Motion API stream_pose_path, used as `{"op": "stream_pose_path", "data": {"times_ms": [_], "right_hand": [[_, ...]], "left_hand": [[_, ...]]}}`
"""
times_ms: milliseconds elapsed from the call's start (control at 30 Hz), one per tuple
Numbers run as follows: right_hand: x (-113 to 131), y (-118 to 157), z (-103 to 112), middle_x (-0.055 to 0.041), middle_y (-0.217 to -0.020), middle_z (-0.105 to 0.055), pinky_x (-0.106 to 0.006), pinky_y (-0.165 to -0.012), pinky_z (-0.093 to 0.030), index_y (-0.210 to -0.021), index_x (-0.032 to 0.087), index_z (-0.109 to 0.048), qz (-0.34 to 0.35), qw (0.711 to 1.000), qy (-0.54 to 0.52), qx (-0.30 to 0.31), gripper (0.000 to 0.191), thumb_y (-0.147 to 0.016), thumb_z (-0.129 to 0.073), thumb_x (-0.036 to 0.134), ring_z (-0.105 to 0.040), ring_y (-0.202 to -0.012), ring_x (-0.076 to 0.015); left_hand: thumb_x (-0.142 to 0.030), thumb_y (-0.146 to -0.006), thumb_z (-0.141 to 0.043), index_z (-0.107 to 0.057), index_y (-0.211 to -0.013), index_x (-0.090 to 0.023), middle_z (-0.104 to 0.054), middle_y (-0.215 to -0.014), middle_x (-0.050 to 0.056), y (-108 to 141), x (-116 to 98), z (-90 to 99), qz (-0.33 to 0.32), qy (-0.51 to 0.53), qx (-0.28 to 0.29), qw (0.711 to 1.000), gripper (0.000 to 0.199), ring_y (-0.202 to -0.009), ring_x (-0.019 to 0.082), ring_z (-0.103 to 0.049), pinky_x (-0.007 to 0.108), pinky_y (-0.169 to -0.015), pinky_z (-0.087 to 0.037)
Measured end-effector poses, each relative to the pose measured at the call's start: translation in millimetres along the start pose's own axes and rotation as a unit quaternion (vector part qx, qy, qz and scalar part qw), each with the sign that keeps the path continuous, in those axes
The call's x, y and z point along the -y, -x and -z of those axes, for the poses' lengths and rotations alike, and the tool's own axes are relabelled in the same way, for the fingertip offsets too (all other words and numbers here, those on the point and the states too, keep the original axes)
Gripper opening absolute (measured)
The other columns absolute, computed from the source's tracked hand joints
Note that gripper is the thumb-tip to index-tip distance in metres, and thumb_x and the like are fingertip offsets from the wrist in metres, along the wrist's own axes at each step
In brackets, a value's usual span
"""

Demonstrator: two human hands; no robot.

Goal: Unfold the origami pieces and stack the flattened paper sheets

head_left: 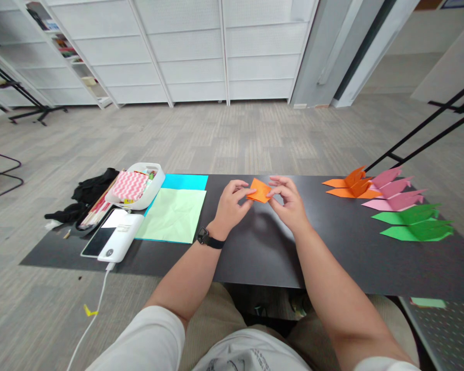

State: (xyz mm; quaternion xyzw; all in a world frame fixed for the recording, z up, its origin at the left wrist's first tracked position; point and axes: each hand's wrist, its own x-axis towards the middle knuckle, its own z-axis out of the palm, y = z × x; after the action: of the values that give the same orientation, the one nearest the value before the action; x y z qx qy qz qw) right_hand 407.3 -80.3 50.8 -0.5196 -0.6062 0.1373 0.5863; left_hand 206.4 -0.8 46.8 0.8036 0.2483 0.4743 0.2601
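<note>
Folded orange paper (259,190): between both hands, above black table (263,252). Left hand (234,203): thumb and fingers closed on paper's left side. Right hand (288,202): thumb and index finger pinching right side, remaining fingers loosely curled. White container (157,188), table's left end: pink-and-white zigzag item (129,185), small mixed items. Dark tray (87,232) alongside: slender sticks (100,210).

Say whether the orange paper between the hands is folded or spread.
Folded: the orange paper is a small, creased packet, held by the left hand and the right hand.
</note>
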Motion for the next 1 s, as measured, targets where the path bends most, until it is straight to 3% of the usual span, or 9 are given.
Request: {"op": "stream_pose_path", "data": {"times_ms": [67, 200, 300, 433, 633, 767, 867, 1000], "right_hand": [[-1.2, 1.1, -0.5, -0.0075, -0.134, -0.068, -0.054, -0.115, -0.050, -0.101, 0.031, -0.074, -0.015, 1.000, -0.009, 0.000, 0.012, -0.090, -0.077, 0.037, -0.066, -0.125, -0.0285], [-2.8, 3.2, -2.5, -0.0069, -0.133, -0.072, -0.051, -0.118, -0.049, -0.128, 0.034, -0.069, -0.065, 0.993, -0.093, 0.024, 0.040, -0.094, -0.074, 0.054, -0.067, -0.127, -0.0274], [-2.3, 3.2, -3.4, -0.0057, -0.130, -0.075, -0.048, -0.115, -0.051, -0.124, 0.033, -0.072, -0.118, 0.981, -0.152, 0.028, 0.041, -0.097, -0.065, 0.064, -0.068, -0.126, -0.0265], [-3.2, 2.1, -4.6, -0.0048, -0.110, -0.080, -0.045, -0.102, -0.059, -0.108, 0.030, -0.077, -0.170, 0.973, -0.149, 0.046, 0.038, -0.089, -0.076, 0.063, -0.074, -0.106, -0.0253], [-7.2, -0.1, -6.4, -0.0035, -0.102, -0.080, -0.042, -0.095, -0.060, -0.106, 0.030, -0.078, -0.197, 0.964, -0.172, 0.039, 0.040, -0.081, -0.083, 0.061, -0.074, -0.096, -0.0226], [-5.6, 0.4, -4.5, -0.0024, -0.094, -0.080, -0.039, -0.087, -0.061, -0.095, 0.027, -0.079, -0.234, 0.945, -0.207, 0.096, 0.040, -0.076, -0.086, 0.062, -0.073, -0.086, -0.0206], [-5.8, 1.4, -4.7, -0.0011, -0.089, -0.079, -0.037, -0.083, -0.059, -0.088, 0.026, -0.078, -0.240, 0.940, -0.213, 0.114, 0.037, -0.074, -0.089, 0.059, -0.071, -0.080, -0.0186], [-12.2, 0.7, -8.2, -0.0005, -0.081, -0.077, -0.034, -0.076, -0.057, -0.083, 0.025, -0.077, -0.235, 0.959, -0.158, 0.022, 0.032, -0.075, -0.086, 0.055, -0.067, -0.074, -0.0177]], "left_hand": [[-0.028, -0.094, -0.075, -0.082, -0.100, -0.026, -0.069, -0.120, 0.010, -0.7, -1.7, 0.6, 0.011, 0.005, -0.010, 1.000, 0.009, -0.112, 0.025, -0.067, 0.045, -0.103, -0.055], [-0.045, -0.098, -0.073, -0.079, -0.094, -0.023, -0.072, -0.105, 0.007, -1.9, -0.4, -0.1, 0.068, 0.073, -0.025, 0.995, 0.023, -0.101, 0.022, -0.068, 0.040, -0.099, -0.056], [-0.057, -0.097, -0.070, -0.076, -0.103, -0.022, -0.075, -0.106, 0.006, -2.7, 8.4, -4.2, 0.150, 0.198, -0.036, 0.968, 0.037, -0.101, 0.021, -0.070, 0.038, -0.097, -0.057], [-0.065, -0.092, -0.073, -0.070, -0.114, -0.022, -0.077, -0.108, 0.006, -3.6, 19.0, -9.8, 0.215, 0.338, -0.057, 0.915, 0.049, -0.102, 0.021, -0.073, 0.039, -0.100, -0.057], [-0.070, -0.088, -0.075, -0.067, -0.115, -0.022, -0.078, -0.111, 0.007, -5.2, 15.7, -8.6, 0.227, 0.370, -0.034, 0.901, 0.055, -0.104, 0.021, -0.074, 0.041, -0.101, -0.058], [-0.071, -0.082, -0.081, -0.068, -0.113, -0.022, -0.077, -0.110, 0.007, -5.5, 16.0, -9.4, 0.242, 0.398, -0.011, 0.885, 0.059, -0.102, 0.022, -0.074, 0.042, -0.100, -0.059], [-0.065, -0.085, -0.082, -0.062, -0.121, -0.022, -0.074, -0.119, 0.010, -5.1, 19.7, -11.9, 0.239, 0.384, -0.023, 0.891, 0.059, -0.104, 0.021, -0.073, 0.040, -0.097, -0.059], [-0.047, -0.087, -0.085, -0.059, -0.117, -0.024, -0.065, -0.124, 0.009, -3.3, 20.4, -12.5, 0.207, 0.206, -0.137, 0.947, 0.046, -0.105, 0.018, -0.067, 0.034, -0.092, -0.059]]}}
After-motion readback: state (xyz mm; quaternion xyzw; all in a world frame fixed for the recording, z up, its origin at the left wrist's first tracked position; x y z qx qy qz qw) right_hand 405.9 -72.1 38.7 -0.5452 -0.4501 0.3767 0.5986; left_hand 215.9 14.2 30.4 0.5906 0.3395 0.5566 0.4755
